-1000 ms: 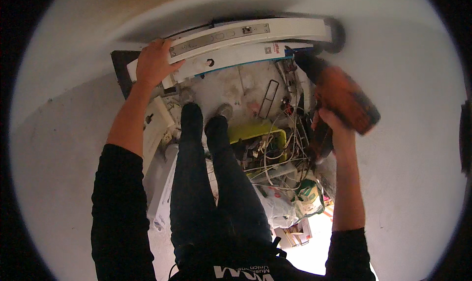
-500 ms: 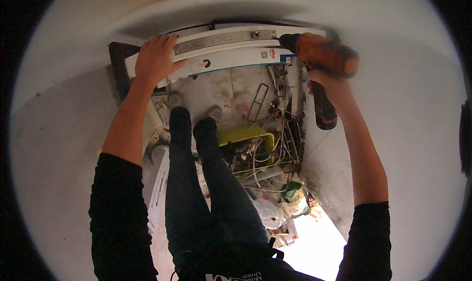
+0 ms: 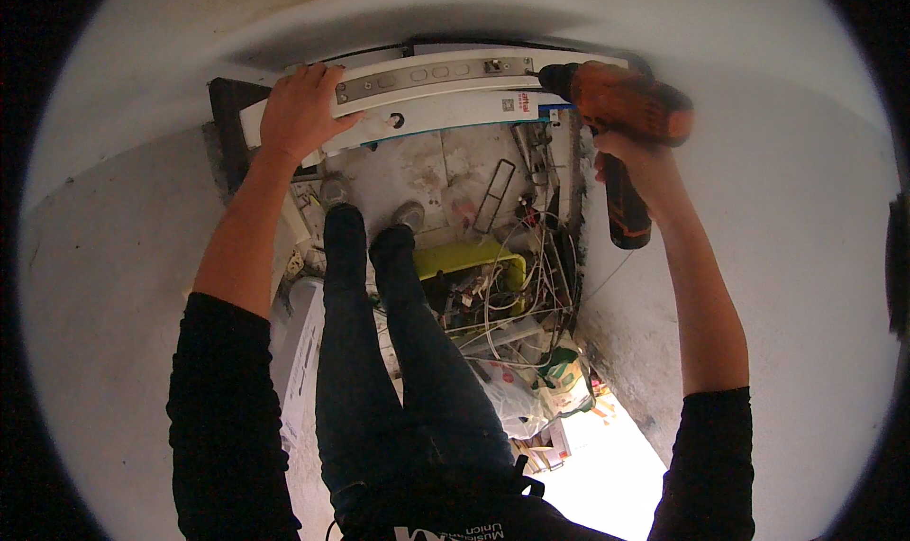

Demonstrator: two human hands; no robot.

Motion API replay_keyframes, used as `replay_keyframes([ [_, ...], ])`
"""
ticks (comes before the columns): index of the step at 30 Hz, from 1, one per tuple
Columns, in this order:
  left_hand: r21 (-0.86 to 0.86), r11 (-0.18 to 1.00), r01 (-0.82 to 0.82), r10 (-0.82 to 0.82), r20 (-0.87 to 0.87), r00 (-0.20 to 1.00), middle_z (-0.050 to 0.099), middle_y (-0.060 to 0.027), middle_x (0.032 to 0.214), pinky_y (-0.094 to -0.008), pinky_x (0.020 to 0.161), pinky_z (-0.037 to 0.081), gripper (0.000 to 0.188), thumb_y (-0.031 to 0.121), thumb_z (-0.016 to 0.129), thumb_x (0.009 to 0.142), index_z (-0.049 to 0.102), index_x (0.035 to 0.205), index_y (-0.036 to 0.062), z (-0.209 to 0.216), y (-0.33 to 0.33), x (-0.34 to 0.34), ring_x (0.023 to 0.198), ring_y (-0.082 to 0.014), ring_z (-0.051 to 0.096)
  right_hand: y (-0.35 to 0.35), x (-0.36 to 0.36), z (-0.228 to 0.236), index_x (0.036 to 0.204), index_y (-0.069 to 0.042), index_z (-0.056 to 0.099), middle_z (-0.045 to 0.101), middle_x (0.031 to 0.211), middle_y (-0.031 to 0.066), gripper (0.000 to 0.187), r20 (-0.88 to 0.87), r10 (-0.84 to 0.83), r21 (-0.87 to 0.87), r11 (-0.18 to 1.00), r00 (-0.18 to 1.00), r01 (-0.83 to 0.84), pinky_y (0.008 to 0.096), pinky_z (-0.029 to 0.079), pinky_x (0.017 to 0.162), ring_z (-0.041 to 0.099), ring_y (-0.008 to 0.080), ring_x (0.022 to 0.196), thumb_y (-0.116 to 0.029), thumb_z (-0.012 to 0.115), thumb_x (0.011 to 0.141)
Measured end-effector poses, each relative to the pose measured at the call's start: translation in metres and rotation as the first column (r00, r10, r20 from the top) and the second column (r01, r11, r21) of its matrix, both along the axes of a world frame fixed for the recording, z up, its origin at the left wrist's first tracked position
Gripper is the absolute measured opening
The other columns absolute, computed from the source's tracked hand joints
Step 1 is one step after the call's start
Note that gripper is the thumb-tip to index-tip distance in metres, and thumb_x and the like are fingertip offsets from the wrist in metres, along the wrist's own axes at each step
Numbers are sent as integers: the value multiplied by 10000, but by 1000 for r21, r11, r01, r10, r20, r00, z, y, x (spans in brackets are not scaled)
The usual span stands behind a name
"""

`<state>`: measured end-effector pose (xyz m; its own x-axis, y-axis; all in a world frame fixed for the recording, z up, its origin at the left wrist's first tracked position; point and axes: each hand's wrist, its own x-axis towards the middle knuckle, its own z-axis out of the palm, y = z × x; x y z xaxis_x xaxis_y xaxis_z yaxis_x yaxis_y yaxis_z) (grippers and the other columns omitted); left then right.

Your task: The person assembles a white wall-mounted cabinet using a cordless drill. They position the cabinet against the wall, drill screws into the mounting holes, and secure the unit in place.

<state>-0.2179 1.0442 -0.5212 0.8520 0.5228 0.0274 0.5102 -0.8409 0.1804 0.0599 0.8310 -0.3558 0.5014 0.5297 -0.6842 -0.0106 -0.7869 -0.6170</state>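
A white door [image 3: 455, 108] stands edge-up in front of me. Set into its edge is a long metal lock faceplate [image 3: 398, 79] with several oblong cut-outs and a latch near its right end. My left hand [image 3: 305, 115] grips the door's edge just left of that plate, fingers over the far side and thumb on the near face. In my right hand [image 3: 637, 160] is an orange and black cordless drill [image 3: 630, 103], held by its handle. Its bit points left and meets the plate's right end; whether it sits in a screw is too small to tell.
On the floor beyond my feet lie a yellow-green bin [image 3: 464, 255] full of scraps, tangled pale cables [image 3: 531, 304] and a wire frame [image 3: 495, 196]. Plastic bags [image 3: 517, 399] are heaped nearer. A white wall [image 3: 758, 209] rises on the right.
Both hands and the drill stay almost where they were, with the bit still at the plate's right end. The view has shifted very slightly.
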Motion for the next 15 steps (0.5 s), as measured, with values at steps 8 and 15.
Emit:
replay_keyframes([
  [8, 1, 1000, -5, 5, -61, 998, 537, -66, 904, -362, 752, 447, 559, 460, 676, 669, 506, 1040, 78, 2, -1, 1, 884, -234, 536, 1, -3, 0, 820, -19, 536, 541, 625, 45, 144, 23, -111, 43, 993, 994, 110, 275, 454, 485, 525, 129, 515, -124, 603, 748],
  [15, 30, 1000, -2, 3, -47, 999, 536, -70, 920, -360, 761, 449, 576, 478, 666, 677, 504, 1053, 73, -2, -1, 0, 894, -235, 537, 3, -3, 2, 816, -19, 537, 543, 623, 49, 140, -15, -56, 47, 997, 998, 56, 277, 467, 489, 530, 126, 517, -112, 600, 732],
])
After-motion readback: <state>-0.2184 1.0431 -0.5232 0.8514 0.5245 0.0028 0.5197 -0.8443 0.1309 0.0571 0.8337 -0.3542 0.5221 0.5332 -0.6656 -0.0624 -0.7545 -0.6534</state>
